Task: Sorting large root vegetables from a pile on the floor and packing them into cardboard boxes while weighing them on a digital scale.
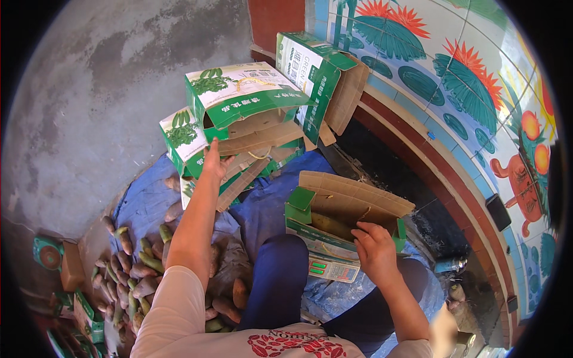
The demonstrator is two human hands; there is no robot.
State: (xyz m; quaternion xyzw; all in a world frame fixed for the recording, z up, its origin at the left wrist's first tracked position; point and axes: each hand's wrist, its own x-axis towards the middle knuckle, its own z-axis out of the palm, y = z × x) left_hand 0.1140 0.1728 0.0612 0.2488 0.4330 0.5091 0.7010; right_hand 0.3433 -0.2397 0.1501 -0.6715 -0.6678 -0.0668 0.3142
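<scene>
My left hand [216,162] reaches forward with thumb and fingers apart, touching the near lower corner of a green-and-white carton [250,89]. That carton lies on its side on a stack, its open end toward me. My right hand [376,249] has its fingers curled at the near edge of another open carton [358,194], whose brown flap stands up at the back. Inside this carton lies a long greenish root vegetable [331,225], partly hidden by the near wall. Below it, between my knees, shows a scale [334,269] with a green-lit display and keys.
Several muddy green-and-brown root vegetables [143,271] are heaped at left on a blue tarp [140,197]. Another carton [316,77] leans at the back beside a tiled, painted wall [406,77]. More cartons [86,316] stand at the lower left, near a teal round-faced device [48,252].
</scene>
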